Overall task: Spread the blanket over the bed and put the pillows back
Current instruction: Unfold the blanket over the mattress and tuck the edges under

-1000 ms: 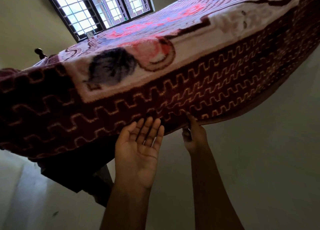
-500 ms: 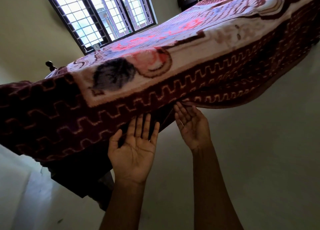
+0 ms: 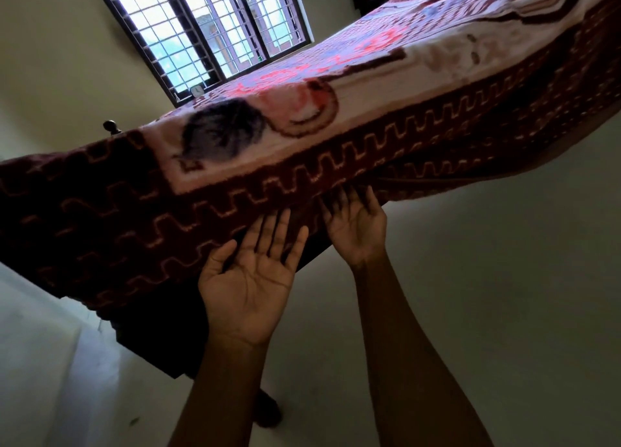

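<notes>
Your blanket (image 3: 369, 87), maroon with a pale zigzag border and a cream middle patterned in pink and grey, lies spread over the bed (image 3: 151, 339) from the left edge of the frame to the upper right. Its border hangs down the near side.

Your left hand (image 3: 248, 278) is at the lower centre, palm up, with the fingers straight and slightly fanned. The fingertips touch the hanging border from below and grip nothing.

Your right hand (image 3: 354, 231), just to the right and a little higher, is also palm up with its fingers spread. The tips reach into the shadow under the blanket's hem, and you cannot tell how far.

A round bedpost knob (image 3: 109, 125) shows above the blanket at the left. A barred window (image 3: 201, 26) fills the upper centre, and the pale floor (image 3: 487, 295) runs along the right.
</notes>
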### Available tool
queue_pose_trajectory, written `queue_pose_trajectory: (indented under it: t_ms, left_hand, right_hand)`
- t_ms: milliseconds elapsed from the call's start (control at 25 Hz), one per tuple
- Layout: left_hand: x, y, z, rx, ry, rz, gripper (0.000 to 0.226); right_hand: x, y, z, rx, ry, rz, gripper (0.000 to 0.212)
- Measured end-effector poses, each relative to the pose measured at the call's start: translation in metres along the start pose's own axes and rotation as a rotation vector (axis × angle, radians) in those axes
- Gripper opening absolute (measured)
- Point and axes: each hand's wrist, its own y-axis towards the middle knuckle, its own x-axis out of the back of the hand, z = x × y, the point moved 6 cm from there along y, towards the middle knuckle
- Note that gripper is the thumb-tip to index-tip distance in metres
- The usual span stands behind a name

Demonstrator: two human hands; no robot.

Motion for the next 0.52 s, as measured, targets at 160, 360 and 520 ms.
queue_pose_trajectory:
  t_ms: [160,360,520]
  left_hand:
    - [0.003,0.006,-0.008,0.035,0.097,-0.073,0.081]
    - [0.027,-0.037,-0.042,-0.015,0.211,-0.319,0.082]
    - [0.029,-0.05,-0.044,-0.086,0.078,-0.284,0.076]
  right_hand:
    - [-0.013,0.027,0.004,0.002,-0.139,-0.119,0.044]
    - [0.022,-0.025,0.006,0.157,0.011,-0.331,0.025]
    - [0.04,-0.059,-0.062,-0.057,-0.036,-0.358,0.028]
